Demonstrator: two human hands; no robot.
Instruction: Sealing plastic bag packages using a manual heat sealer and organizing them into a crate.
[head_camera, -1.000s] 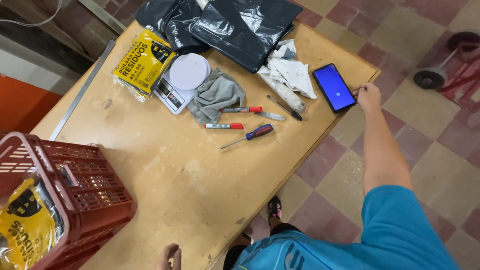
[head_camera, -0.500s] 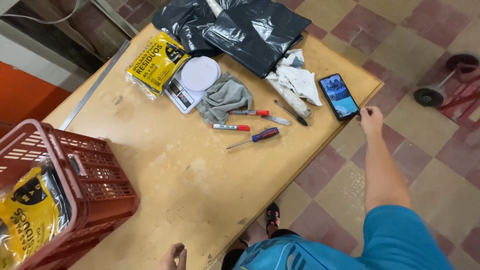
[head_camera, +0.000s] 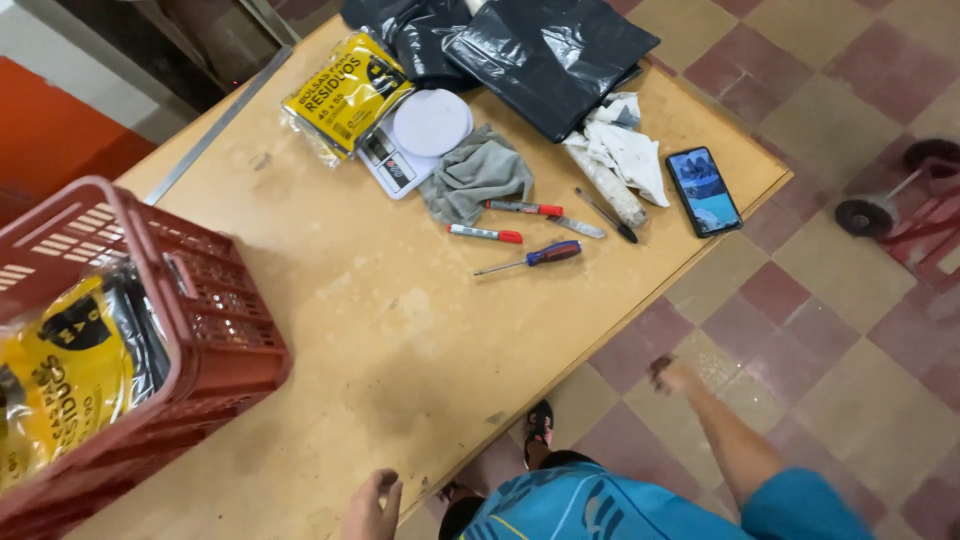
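My right hand (head_camera: 668, 374) hangs off the table's right edge over the tiled floor, blurred and holding nothing. At the near table edge my left hand (head_camera: 372, 503) rests with loose fingers, empty too. A smartphone (head_camera: 703, 190) with its screen lit lies near the table's right corner. Left of it lie a white rag (head_camera: 625, 150), a black pen (head_camera: 606, 215), two red markers (head_camera: 485, 234), a small knife (head_camera: 575, 227) and a blue-and-red screwdriver (head_camera: 532, 258). A grey cloth (head_camera: 475, 177) sits beside a white kitchen scale (head_camera: 415, 138).
A red plastic crate (head_camera: 215, 310) at the left holds a yellow bag pack. Another yellow pack (head_camera: 344, 92) and black plastic bags (head_camera: 530, 45) lie at the far end of the wooden table (head_camera: 360, 330). A wheeled stand (head_camera: 880, 205) is on the floor at right.
My right hand has left the phone and dropped back down away from the table edge. The phone stays on the table. The view has shifted to the right.
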